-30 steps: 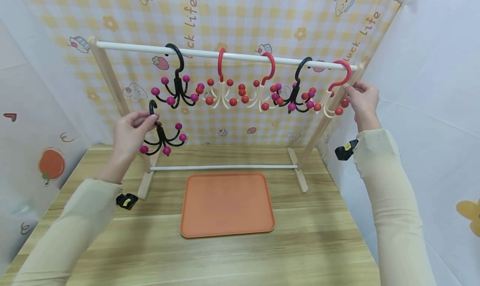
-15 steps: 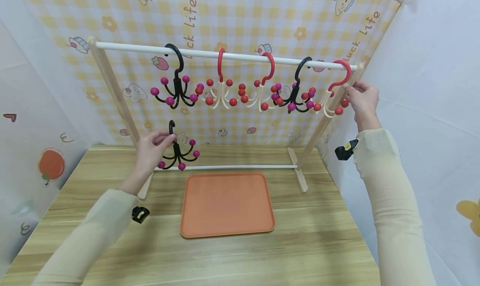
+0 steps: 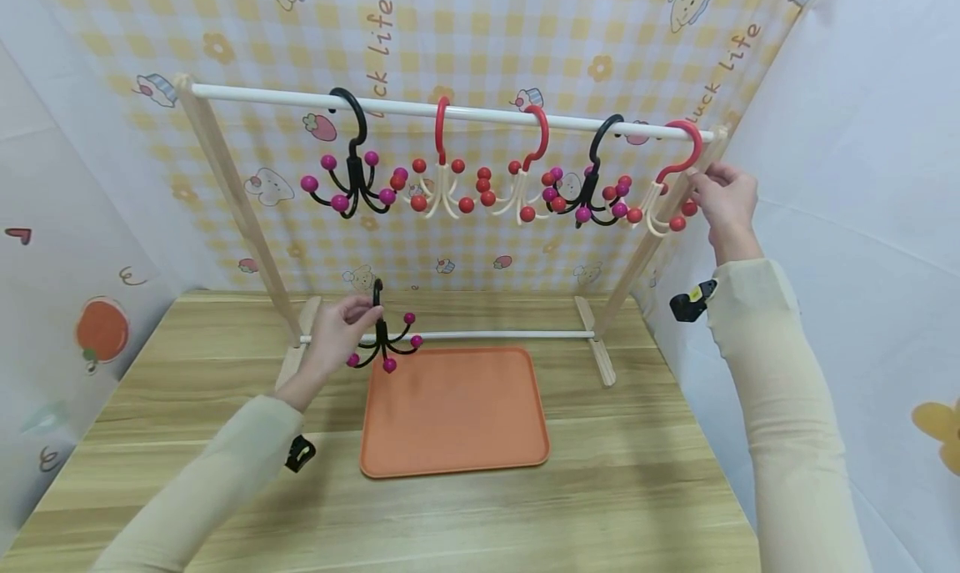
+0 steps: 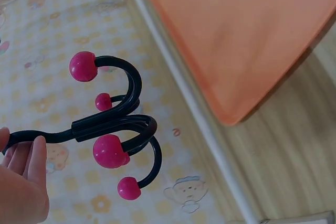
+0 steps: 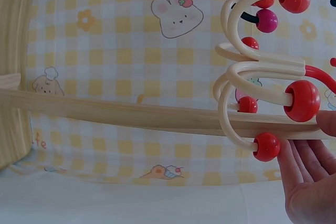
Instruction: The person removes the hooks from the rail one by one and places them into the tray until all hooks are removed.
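My left hand (image 3: pixel 337 335) pinches the neck of a black multi-arm hook hanger (image 3: pixel 382 333) with magenta balls on its arm ends. In the head view this hanger is in front of the rack's low white bar, by the back left corner of the orange tray (image 3: pixel 457 410). The left wrist view shows fingers around the neck of the black hanger (image 4: pixel 118 124), its balls hanging free. My right hand (image 3: pixel 726 202) grips the right wooden post (image 3: pixel 637 260) of the rack near its top. Beside that hand hangs a red-hooked cream hanger (image 5: pixel 262 77) with red balls.
A white top rail (image 3: pixel 292 97) carries several hangers: black ones such as the leftmost hanger (image 3: pixel 356 173), and red-and-cream ones such as the middle hanger (image 3: pixel 442 181). A left wooden post (image 3: pixel 240 206) and wooden feet stand on the wooden table (image 3: pixel 615 481). Checked cloth hangs behind.
My left hand has moved down and to the right with the black hanger, from beside the left post to the tray's back left corner. My right hand stays on the post.
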Available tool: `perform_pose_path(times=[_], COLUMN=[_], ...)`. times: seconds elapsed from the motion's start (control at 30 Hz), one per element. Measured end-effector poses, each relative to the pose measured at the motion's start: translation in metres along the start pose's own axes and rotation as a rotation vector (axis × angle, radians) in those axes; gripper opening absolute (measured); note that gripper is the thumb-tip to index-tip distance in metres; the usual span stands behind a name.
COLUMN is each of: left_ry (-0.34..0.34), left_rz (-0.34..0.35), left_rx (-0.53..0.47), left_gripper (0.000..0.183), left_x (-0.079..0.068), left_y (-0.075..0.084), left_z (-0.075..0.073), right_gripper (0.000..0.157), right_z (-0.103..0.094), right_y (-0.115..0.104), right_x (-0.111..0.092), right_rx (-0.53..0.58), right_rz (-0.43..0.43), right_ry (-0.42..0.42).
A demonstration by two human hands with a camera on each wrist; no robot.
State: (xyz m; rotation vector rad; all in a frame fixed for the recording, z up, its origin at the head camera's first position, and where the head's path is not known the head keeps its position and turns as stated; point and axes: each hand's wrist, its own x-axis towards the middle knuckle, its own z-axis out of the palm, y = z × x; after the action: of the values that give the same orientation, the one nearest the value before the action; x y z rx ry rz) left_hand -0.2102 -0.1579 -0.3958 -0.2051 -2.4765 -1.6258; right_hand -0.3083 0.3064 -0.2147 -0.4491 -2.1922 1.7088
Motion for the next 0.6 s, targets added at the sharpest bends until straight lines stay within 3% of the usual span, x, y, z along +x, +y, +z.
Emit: perform_pose_path(times=[0.3, 0.4, 0.6], left_ry=[-0.048, -0.064, -0.059], left_rz=[0.022, -0.025, -0.091], left_rx=[-0.040, -0.072, -0.084], left_gripper=[0.026, 0.026, 0.022], left_x=[-0.009, -0.015, -0.016], left_y=[-0.021, -0.014, -0.027], left_z=[0.026, 0.029, 0.041], right_gripper=[0.057, 0.056, 0.057], right_z=[0.000, 0.000, 0.000], right_y=[-0.001, -0.001, -0.001], right_x=[0.000, 0.001, 0.000], right_rx=[0.022, 0.020, 0.023], right_rz=[-0.003, -0.005, 0.001], right_ry=[-0.003, -0.001, 0.000])
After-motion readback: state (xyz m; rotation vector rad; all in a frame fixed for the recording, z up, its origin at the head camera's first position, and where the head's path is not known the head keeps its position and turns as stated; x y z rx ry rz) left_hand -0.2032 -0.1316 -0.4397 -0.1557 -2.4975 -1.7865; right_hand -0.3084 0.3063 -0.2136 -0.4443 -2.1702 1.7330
